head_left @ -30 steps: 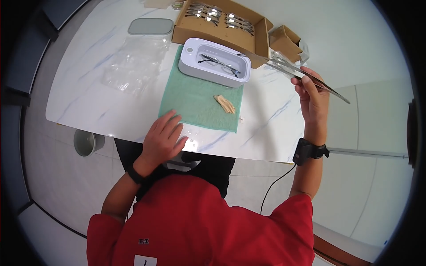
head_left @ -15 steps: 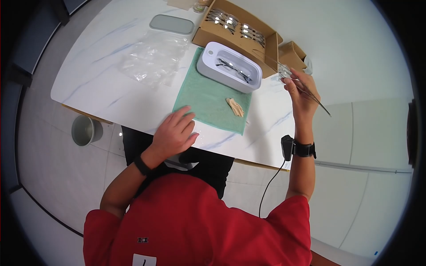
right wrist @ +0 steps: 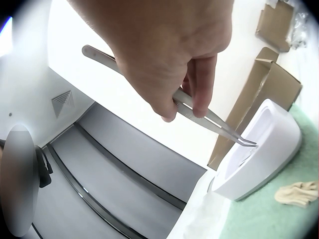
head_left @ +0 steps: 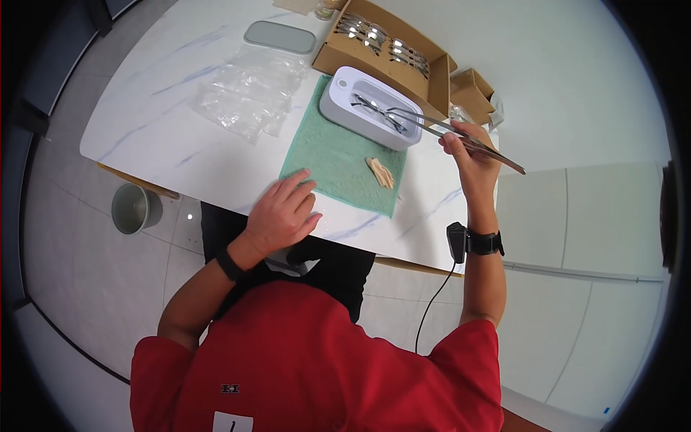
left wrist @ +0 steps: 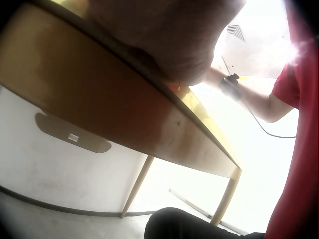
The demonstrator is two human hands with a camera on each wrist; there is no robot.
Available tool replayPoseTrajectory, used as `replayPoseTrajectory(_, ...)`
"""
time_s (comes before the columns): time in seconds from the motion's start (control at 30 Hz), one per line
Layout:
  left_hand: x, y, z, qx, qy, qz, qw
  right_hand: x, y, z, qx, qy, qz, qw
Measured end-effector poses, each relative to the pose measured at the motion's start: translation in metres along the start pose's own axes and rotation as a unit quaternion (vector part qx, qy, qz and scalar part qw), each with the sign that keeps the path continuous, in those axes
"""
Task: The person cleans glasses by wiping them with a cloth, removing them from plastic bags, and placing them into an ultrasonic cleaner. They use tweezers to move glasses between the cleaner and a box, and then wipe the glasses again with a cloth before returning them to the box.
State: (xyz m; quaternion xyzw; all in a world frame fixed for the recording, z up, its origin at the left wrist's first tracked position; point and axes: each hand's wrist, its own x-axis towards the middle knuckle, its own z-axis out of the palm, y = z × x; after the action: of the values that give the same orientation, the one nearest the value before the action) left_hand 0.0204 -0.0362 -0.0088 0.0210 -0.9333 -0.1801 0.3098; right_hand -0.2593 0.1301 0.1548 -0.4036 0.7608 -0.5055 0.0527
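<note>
My right hand pinches a pair of long metal tweezers between thumb and fingers. Their bent tips reach over the rim into the basin of a white tub-shaped cleaner, close to the eyeglasses that lie inside it. In the right wrist view the two tips stand slightly apart. My left hand rests with fingers extended at the near edge of the table, fingertips on the corner of a green towel. The cleaner stands on this towel, and a crumpled beige bundle lies in front of it.
Behind the cleaner, a cardboard box holds several pairs of glasses. A smaller carton stands to its right. Clear plastic bags and a grey lid lie on the left. A bin is on the floor.
The right hand has brought the tweezers from over the cardboard box, leftward and down, to the cleaner's basin. The left hand keeps its place on the towel's corner. The head view has shifted slightly.
</note>
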Motion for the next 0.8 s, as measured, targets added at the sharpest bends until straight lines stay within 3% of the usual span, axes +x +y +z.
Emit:
replayPoseTrajectory(0.53,0.0,0.001,0.001,0.006,0.01,0.005,1.0,0.001,0.018,0.002,0.045,0.035,0.017,0.998)
replayPoseTrajectory(0.8,-0.001,0.002,0.002,-0.001,0.008,-0.001,1.0,-0.007,0.017,0.003,-0.043,0.003,0.04,0.998)
